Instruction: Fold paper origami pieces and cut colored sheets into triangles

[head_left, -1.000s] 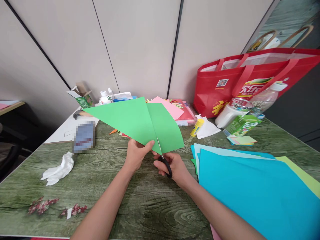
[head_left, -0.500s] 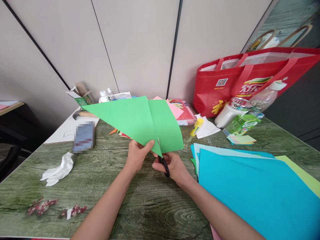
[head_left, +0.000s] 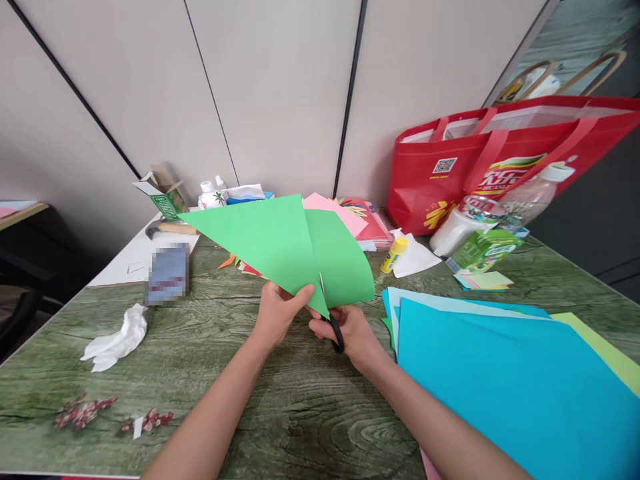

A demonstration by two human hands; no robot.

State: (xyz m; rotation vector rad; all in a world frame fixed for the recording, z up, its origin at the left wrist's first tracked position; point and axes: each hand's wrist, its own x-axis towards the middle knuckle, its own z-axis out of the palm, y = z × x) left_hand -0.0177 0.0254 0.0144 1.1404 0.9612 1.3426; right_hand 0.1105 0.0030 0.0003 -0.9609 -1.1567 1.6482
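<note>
A folded sheet of green paper (head_left: 265, 240) is held up over the table, its left part a pointed triangle and its right part a curved flap. My left hand (head_left: 281, 312) pinches the lower edge, thumb on top and fingers beneath. My right hand (head_left: 350, 333) is closed on black-handled scissors (head_left: 337, 335). A strip of blade shows along the line between triangle and flap, near the paper's lower corner. Part of the blades is hidden by the paper.
Blue paper sheets (head_left: 500, 380) lie at the right. Behind them are a yellow glue stick (head_left: 394, 255), a white jar (head_left: 453, 230) and a red bag (head_left: 430, 180). On the left are a crumpled tissue (head_left: 117, 339), a hammer (head_left: 173, 229) and an open box (head_left: 167, 197).
Both hands, the scissors and the green paper have shifted slightly to the right. The right flap now bends more and sits a little lower.
</note>
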